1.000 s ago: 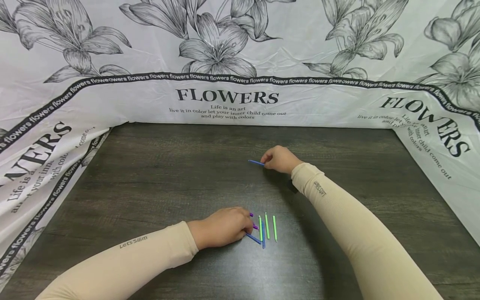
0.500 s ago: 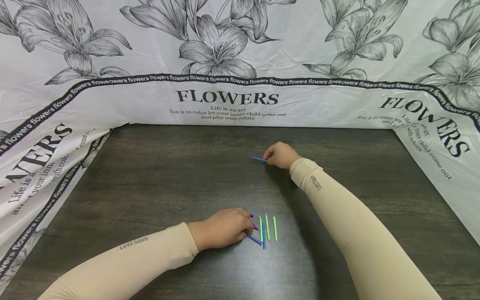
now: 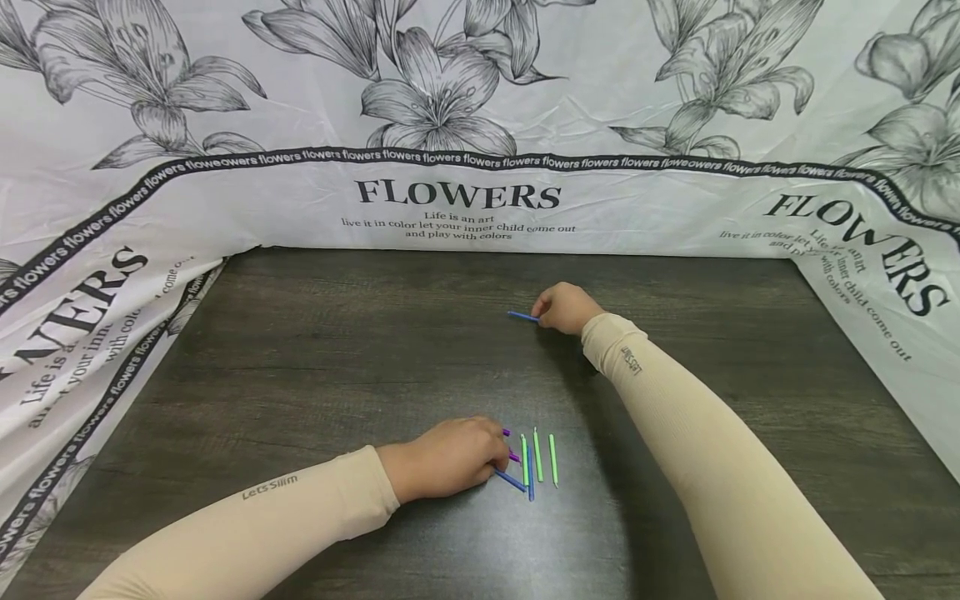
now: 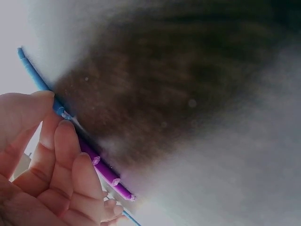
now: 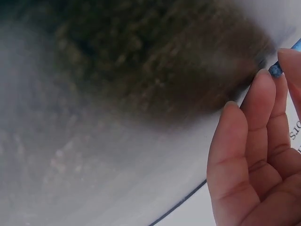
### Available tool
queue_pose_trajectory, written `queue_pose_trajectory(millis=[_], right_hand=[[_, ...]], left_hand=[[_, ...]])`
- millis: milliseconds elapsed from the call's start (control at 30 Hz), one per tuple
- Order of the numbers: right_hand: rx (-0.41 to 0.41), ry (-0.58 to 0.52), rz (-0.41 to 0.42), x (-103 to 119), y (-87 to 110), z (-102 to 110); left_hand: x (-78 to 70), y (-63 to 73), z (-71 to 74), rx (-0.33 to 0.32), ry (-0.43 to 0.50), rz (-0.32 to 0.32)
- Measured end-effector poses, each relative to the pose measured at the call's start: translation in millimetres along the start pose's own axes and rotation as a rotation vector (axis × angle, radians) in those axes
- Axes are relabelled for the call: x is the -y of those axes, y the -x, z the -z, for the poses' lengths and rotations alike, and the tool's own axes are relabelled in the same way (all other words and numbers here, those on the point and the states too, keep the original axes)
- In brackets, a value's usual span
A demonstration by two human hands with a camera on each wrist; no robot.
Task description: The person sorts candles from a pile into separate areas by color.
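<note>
Low in the middle of the head view, my left hand point(image 3: 450, 457) pinches a thin blue candle point(image 3: 511, 480) between thumb and forefinger; the left wrist view shows that blue candle point(image 4: 33, 73) up close. Purple candles point(image 3: 513, 456) poke out past its fingers, partly hidden by them. Farther back on the table, my right hand point(image 3: 566, 308) holds another blue candle point(image 3: 522, 316) by one end, pointing left. Only the end of this blue candle point(image 5: 276, 70) shows in the right wrist view. Beside the left fingertips lie green candles point(image 3: 553, 460) and a loose blue candle point(image 3: 531, 477).
The dark wood-grain table point(image 3: 337, 333) is bordered at the back and sides by a white flower-printed sheet point(image 3: 457, 208). The right forearm in its beige sleeve point(image 3: 697, 425) reaches over the right half of the table.
My right hand has shifted slightly back and to the right, carrying its blue candle. The left hand and the candles beside it stay in place.
</note>
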State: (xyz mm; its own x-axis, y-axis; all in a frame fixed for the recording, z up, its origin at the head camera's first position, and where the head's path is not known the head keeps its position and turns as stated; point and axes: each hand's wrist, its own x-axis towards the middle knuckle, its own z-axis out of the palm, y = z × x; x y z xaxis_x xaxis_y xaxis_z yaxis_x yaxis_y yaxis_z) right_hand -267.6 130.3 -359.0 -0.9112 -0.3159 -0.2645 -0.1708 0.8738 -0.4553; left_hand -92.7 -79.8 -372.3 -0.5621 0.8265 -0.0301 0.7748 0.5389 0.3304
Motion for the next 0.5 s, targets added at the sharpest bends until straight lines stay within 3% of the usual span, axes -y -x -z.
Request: queue_pose_trajectory(millis=[500], right_hand=[[0.003, 0.018, 0.012, -2.2, -7.3, 0.5]], left_hand=[[0.2, 0.5, -1.1, -0.016, -0.009, -0.015]])
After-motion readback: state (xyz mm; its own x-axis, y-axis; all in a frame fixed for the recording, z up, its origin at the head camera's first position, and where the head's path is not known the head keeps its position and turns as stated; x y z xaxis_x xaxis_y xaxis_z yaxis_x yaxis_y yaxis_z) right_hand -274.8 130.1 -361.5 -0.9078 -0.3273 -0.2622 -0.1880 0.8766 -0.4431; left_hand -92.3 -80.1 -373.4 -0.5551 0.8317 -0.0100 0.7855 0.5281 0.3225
